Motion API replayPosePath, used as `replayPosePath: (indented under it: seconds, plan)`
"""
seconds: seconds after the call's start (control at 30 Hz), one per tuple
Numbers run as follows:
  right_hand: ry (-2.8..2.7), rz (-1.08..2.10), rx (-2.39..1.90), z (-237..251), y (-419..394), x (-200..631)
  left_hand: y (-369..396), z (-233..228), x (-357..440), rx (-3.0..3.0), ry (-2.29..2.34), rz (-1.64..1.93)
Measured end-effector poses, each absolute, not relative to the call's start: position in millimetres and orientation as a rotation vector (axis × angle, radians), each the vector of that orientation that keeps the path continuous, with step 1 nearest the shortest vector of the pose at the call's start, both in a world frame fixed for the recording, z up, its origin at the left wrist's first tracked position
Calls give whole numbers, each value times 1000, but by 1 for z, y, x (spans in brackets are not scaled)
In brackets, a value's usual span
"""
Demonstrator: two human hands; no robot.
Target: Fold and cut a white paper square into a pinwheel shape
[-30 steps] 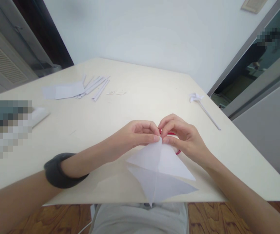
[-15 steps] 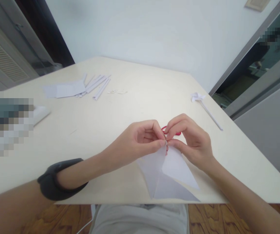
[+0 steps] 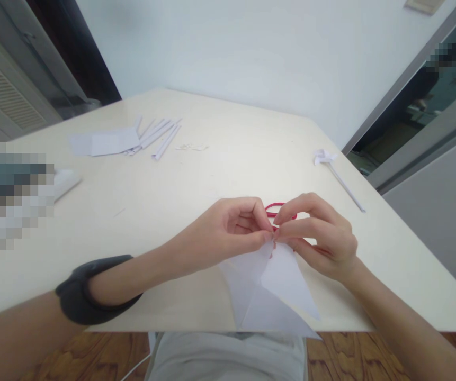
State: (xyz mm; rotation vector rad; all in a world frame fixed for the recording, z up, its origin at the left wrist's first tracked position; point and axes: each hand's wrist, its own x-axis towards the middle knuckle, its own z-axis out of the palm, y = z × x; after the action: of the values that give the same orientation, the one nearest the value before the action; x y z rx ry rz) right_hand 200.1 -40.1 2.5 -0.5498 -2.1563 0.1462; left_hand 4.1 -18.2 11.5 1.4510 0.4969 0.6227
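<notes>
I judge I'm mid-fold: my left hand [image 3: 228, 230] and right hand [image 3: 319, 238], each grip pinching the top corner of the folded white paper [image 3: 269, 288] at the surface's [image 3: 228, 159] near edge, next needing a steady, aligned crease.

Folded paper [image 3: 269, 288]: white sheet, creased into pointed triangular flaps, lying at the near table edge, its top point raised and pinched, lower point overhanging the edge. Red scissors [image 3: 277, 210]: looped handles only visible, flat on the table just behind the paper's tip
</notes>
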Motion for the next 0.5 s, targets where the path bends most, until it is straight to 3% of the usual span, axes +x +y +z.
replayPosePath:
  seconds: [0.5]
  plan:
    - [-2040,136,-635,-5,-45,192,-19,9,2,1570,476,748]
